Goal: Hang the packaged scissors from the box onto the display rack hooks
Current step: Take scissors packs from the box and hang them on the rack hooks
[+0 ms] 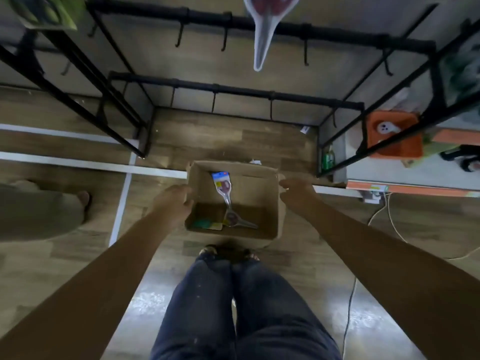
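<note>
An open cardboard box (270, 193) stands on the wooden floor in front of my feet. Inside lie two packaged scissors: one with a blue card top (222, 187) leaning against the far wall, another (237, 220) flat at the near side. My left hand (173, 201) grips the box's left wall, fingers curled over its rim. My right hand (298, 192) holds the right wall. One packaged pair of scissors (262, 29) hangs from the black display rack's upper bar (207, 18). Several bare hooks (224, 35) line both bars.
A lower rack bar (233, 90) with hooks runs behind the box. An orange container (394, 136) and a green bottle (328, 158) sit at the right. Cables (389, 216) trail on the floor right. Another person's leg and foot (52, 209) are at the left.
</note>
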